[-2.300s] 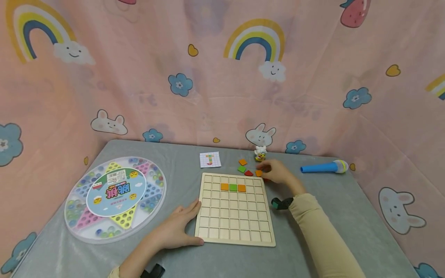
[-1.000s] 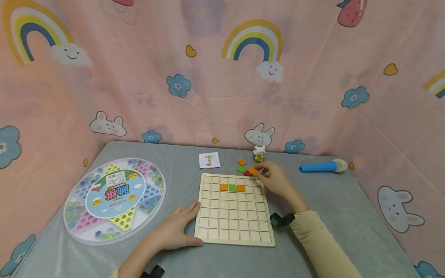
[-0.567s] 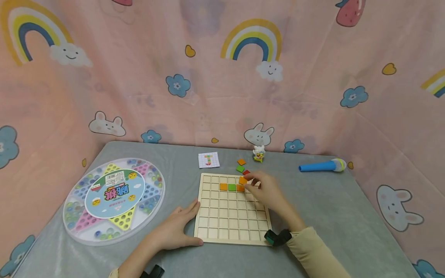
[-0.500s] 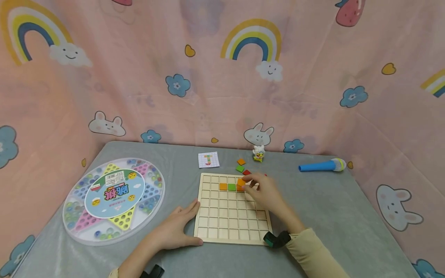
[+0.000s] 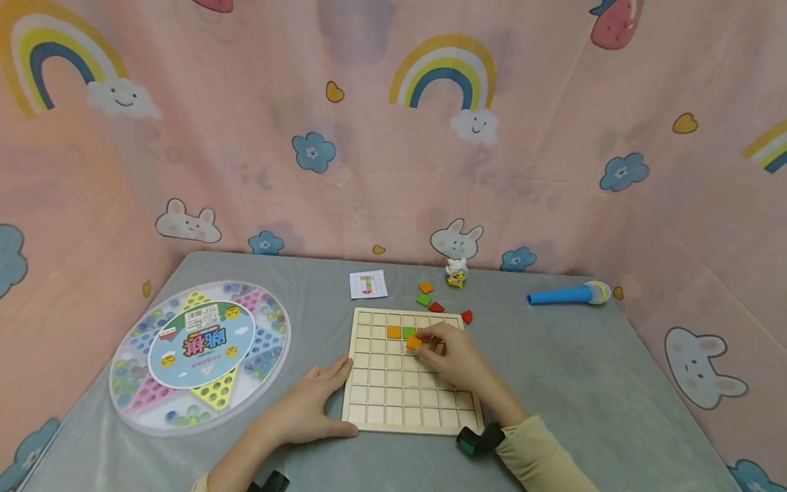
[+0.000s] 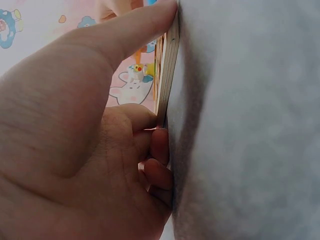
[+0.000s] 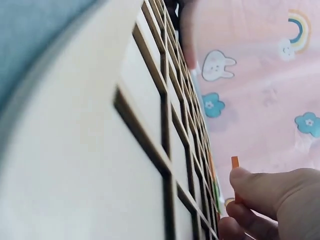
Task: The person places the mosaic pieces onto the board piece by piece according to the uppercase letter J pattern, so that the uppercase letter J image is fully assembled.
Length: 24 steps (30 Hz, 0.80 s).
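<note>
Tile (image 5: 414, 342), face up; right fingers (image 5: 437, 329) pinching

The head view looks forward and down at the left hand (image 5: 310, 406) and right hand (image 5: 453, 352) from above and behind, farthest away. The left wrist view peeks past its hand from very close, the right one from low over the board (image 5: 396, 377), both facing the pink cloth (image 5: 381, 195). All three show the board.
</note>
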Tool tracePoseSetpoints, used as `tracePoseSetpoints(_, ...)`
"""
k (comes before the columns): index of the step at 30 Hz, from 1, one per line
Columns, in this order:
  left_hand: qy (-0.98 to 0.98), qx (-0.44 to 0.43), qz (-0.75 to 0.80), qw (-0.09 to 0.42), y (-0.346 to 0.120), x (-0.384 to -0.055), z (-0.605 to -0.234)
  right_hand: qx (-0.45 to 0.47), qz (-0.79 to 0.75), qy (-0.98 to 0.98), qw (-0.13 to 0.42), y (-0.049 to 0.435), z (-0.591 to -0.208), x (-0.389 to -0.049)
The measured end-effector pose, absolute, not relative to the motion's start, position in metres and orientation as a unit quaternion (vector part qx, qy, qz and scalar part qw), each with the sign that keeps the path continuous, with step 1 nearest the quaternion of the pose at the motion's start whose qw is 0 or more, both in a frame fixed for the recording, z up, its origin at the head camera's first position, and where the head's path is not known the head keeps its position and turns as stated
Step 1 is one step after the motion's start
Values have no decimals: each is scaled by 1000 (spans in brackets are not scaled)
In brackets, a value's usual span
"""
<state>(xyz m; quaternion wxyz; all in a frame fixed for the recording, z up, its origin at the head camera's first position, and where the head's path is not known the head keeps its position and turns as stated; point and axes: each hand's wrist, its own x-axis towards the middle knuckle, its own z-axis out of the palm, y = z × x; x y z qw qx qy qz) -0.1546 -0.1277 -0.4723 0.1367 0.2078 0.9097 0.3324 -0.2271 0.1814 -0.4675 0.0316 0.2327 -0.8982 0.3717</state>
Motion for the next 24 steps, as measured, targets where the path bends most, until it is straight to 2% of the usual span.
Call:
tracePoseSetpoints(4, 910, 210, 331, 135, -128, -152, -472, 245, 380, -892, 23, 179, -477, -227)
tracePoseSetpoints(18, 910, 211, 331, 134, -129, -154, -474, 246, 381, -885, 104, 173, -497, -223)
tracePoseSetpoints(24, 909, 212, 332, 133, -128, -154, -474, 250, 377, -885, 111, 173, -497, -224)
